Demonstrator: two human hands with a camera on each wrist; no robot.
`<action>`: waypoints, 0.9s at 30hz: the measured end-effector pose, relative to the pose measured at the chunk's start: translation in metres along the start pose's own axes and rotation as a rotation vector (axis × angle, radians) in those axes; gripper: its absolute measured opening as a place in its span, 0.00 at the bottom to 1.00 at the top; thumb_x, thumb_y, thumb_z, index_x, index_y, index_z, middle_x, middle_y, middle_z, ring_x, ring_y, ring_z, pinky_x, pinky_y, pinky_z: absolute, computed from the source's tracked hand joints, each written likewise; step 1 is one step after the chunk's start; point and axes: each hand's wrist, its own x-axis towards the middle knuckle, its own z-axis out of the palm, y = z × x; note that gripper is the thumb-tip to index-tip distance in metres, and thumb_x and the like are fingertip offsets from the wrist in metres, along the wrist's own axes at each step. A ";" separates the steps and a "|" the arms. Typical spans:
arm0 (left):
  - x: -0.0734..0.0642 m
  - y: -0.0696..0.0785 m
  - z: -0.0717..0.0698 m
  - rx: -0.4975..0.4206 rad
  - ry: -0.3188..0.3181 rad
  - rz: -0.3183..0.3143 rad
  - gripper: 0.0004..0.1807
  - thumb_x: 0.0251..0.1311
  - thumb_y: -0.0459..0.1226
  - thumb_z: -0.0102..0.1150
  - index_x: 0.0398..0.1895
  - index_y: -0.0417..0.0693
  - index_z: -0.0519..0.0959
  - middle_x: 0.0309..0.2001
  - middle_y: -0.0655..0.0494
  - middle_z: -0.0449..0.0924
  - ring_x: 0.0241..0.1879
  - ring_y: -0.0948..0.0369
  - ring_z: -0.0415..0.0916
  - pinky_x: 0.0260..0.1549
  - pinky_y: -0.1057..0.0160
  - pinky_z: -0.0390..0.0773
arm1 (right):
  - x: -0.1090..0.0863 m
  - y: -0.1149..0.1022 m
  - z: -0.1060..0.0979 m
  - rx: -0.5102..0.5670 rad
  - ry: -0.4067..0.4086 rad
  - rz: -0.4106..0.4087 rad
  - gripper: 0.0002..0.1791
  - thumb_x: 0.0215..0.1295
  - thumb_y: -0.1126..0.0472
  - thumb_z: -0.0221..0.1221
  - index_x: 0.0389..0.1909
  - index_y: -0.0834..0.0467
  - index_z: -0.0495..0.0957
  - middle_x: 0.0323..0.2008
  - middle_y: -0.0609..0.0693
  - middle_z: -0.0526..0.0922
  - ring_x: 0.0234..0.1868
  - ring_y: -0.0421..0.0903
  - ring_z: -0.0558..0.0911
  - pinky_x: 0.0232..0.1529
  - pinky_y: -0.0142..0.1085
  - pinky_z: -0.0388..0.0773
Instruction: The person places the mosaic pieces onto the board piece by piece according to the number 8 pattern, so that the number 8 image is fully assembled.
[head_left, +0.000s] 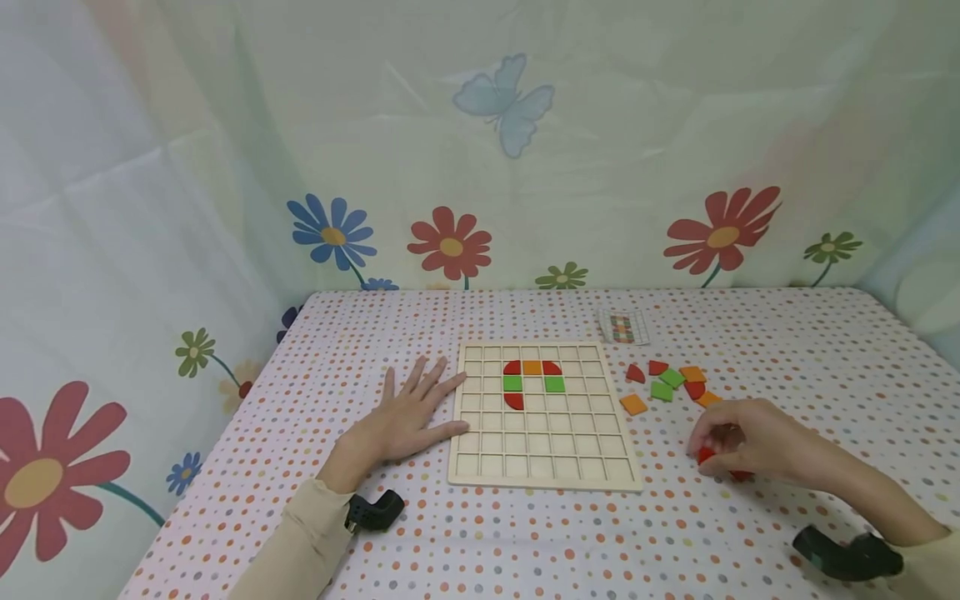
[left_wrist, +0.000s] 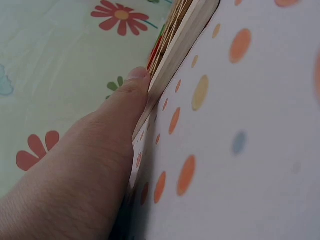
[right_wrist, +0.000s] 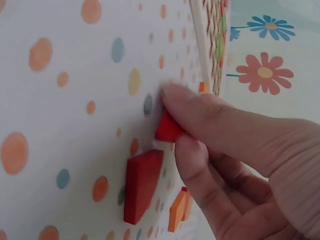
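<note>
A wooden grid board (head_left: 540, 443) lies on the table, with red, orange and green tiles set in some cells; one is an orange square (head_left: 532, 367) in an upper row. My left hand (head_left: 405, 421) rests spread beside it, fingertips and thumb at the board's left edge. To the right of the board, my right hand (head_left: 765, 442) pinches a red quarter-round tile (right_wrist: 169, 128) between thumb and fingers, low over the cloth. Another red tile (right_wrist: 142, 185) lies just by the fingertips, partly covered by the hand in the head view.
Loose tiles lie right of the board, among them a green square (head_left: 662, 391) and an orange square (head_left: 633, 404). Behind them sits a small pattern card (head_left: 623, 327). The dotted tablecloth (head_left: 525, 542) meets a flowered backdrop (head_left: 600, 225) at the back.
</note>
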 end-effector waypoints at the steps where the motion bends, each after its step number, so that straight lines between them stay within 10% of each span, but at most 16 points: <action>1: 0.000 0.000 -0.001 0.002 0.002 0.001 0.44 0.73 0.68 0.43 0.86 0.66 0.48 0.86 0.51 0.37 0.84 0.45 0.27 0.73 0.26 0.28 | 0.000 -0.001 0.001 -0.006 0.011 -0.012 0.13 0.51 0.66 0.79 0.31 0.51 0.85 0.29 0.41 0.79 0.29 0.33 0.72 0.30 0.31 0.77; 27: 0.000 0.002 0.001 0.009 0.008 -0.007 0.44 0.73 0.68 0.43 0.86 0.65 0.49 0.86 0.51 0.37 0.84 0.45 0.27 0.73 0.26 0.29 | 0.094 -0.082 0.030 0.087 0.111 -0.272 0.08 0.66 0.68 0.70 0.44 0.57 0.92 0.33 0.39 0.81 0.37 0.38 0.79 0.37 0.32 0.79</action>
